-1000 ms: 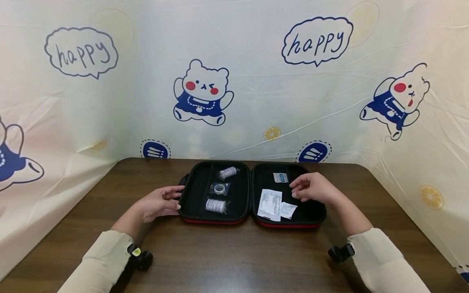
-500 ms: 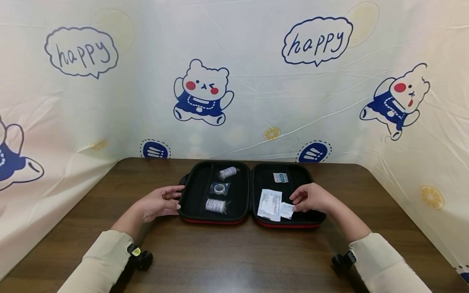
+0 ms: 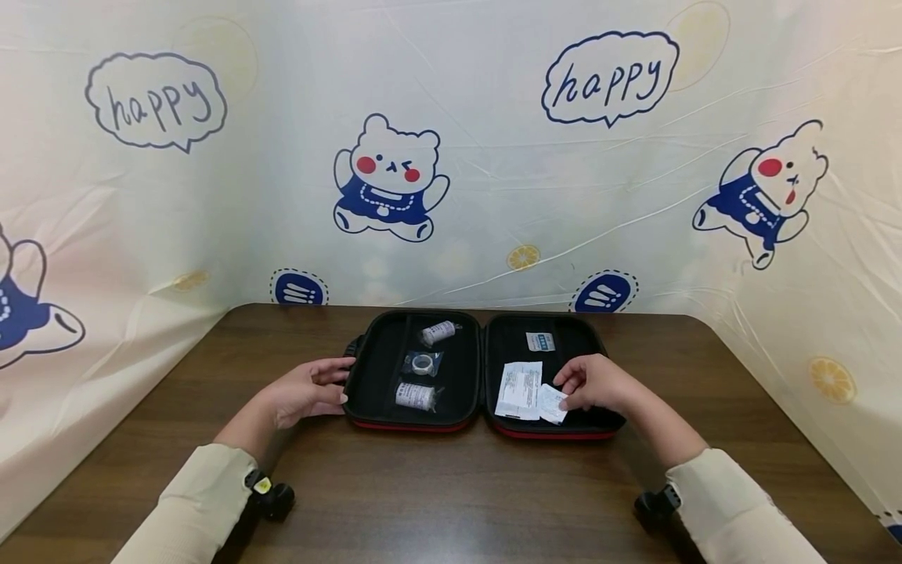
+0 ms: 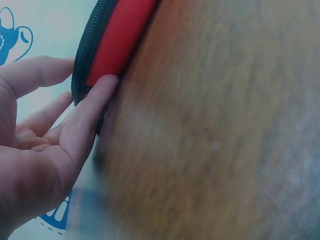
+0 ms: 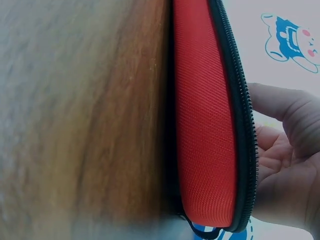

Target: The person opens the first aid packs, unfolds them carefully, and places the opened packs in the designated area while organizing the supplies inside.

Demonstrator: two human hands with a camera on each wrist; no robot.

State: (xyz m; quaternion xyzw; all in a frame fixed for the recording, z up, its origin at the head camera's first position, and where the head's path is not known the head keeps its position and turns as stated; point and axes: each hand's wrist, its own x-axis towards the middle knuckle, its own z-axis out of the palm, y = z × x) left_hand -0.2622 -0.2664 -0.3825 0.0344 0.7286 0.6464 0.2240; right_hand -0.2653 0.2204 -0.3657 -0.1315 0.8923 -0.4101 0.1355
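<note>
A zippered case (image 3: 373, 376), black inside and red outside, lies unfolded on the table. My left hand (image 3: 303, 395) grips its left edge; in the left wrist view, thumb and fingers are around the corner of the red side (image 4: 122, 40). Over the right half, my right hand (image 3: 599, 384) pinches the edge of a small white packet (image 3: 551, 403), which overlaps the right side of a larger white sachet (image 3: 519, 390). In the right wrist view the red wall (image 5: 205, 120) hides the fingertips and the packet.
Two wrapped bandage rolls (image 3: 416, 395) and a bagged roll of white tape (image 3: 422, 363) sit in the left half. A small blue-and-white packet (image 3: 540, 341) lies at the back of the right half. A printed cloth (image 3: 465, 157) hangs behind the table (image 3: 437, 501).
My right hand has come down toward the front of the case and taken hold of the small packet, which has shifted and turned slightly. The left hand stays in place.
</note>
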